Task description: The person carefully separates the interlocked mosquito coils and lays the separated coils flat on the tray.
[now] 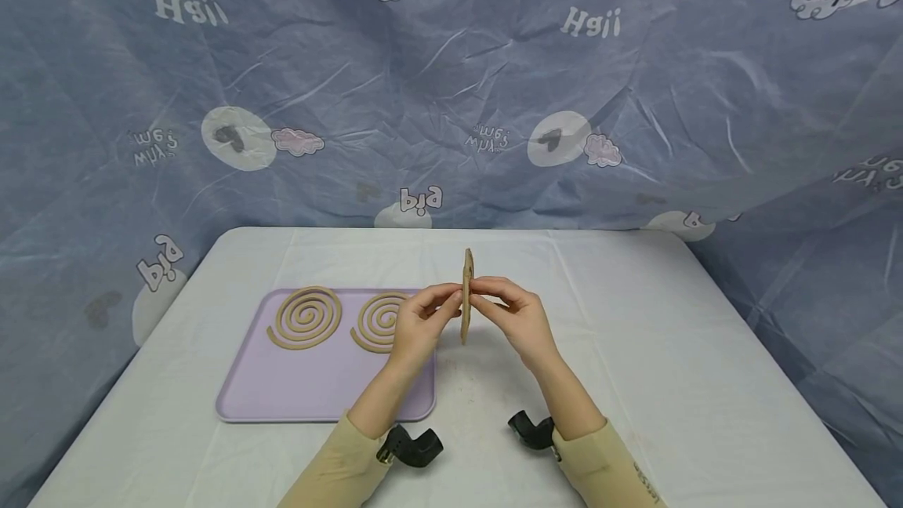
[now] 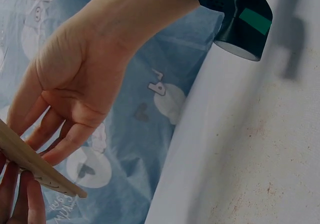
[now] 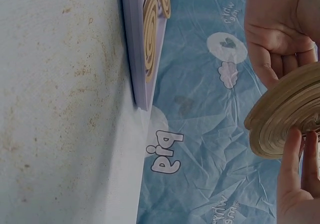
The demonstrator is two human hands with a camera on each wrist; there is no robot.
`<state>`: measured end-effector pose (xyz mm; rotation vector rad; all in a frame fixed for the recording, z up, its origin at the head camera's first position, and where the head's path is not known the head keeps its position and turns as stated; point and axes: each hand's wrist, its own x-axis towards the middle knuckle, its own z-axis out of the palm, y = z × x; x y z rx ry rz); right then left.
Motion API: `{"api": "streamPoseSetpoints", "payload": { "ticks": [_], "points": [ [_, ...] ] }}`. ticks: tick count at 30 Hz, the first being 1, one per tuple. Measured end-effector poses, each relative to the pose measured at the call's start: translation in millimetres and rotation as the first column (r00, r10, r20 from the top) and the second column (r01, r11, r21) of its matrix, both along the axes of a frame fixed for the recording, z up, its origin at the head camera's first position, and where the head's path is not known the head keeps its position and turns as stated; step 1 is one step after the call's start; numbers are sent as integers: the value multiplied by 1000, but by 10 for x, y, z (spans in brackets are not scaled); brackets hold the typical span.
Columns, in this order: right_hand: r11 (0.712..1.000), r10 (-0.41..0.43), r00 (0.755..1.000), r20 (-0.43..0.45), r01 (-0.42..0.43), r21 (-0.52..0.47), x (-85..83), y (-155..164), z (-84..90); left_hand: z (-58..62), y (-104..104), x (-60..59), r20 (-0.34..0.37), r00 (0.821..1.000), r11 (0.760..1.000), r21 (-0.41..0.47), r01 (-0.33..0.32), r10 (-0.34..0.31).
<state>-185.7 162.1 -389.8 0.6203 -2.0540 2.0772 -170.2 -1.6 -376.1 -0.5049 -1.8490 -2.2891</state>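
Observation:
Between both hands a tan mosquito coil (image 1: 466, 296) stands on edge above the table, seen almost side-on in the head view. In the right wrist view, the coil (image 3: 272, 116) shows rings packed close together. My left hand (image 1: 422, 326) pinches it from the left, thumb and fingers at its face. From the other side my right hand (image 1: 520, 324) pinches it too. Two more mosquito coils lie on the tray, with gaps between their rings: the left coil (image 1: 305, 318) in full sight, the right coil (image 1: 374, 324) partly covered by my left hand.
A lilac tray (image 1: 303, 394) lies on the left of the white-covered table (image 1: 656, 359), its right part under my left forearm. Behind the table hangs a blue printed cloth (image 1: 437, 77). Brownish crumbs (image 2: 270, 189) speckle the table cover. Each wrist carries a black camera mount (image 1: 412, 447).

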Motion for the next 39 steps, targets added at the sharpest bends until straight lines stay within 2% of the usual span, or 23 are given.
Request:
{"api": "streamPoseSetpoints", "payload": {
  "ticks": [3, 11, 21, 28, 35, 39],
  "points": [
    [1000, 15, 1000, -7, -15, 18, -1, 11, 9, -3, -5, 2, 8, 1000, 1000, 5, 8, -8],
    [997, 70, 997, -33, -69, 19, -17, 62, -4, 19, -24, 21, -13, 999, 998, -49, 39, -39],
    [999, 29, 999, 14, -30, 39, -25, 82, -18, 27, -20, 30, -75, 996, 992, -117, 36, -45],
    [998, 39, 999, 4, -39, 39, -25, 74, -27, -235, -8, -130, -110, 993, 992, -122, 21, -35],
    [996, 1, 1000, 9, -2, 89, -36, 68, -35, -246, -17, -137, -128, 991, 990, -136, 30, -47],
    [996, 35, 999, 9, -36, 78, -42, 81, -37, -219, -10, -122, -136, 990, 989, -147, 6, -26]
  ]
}}
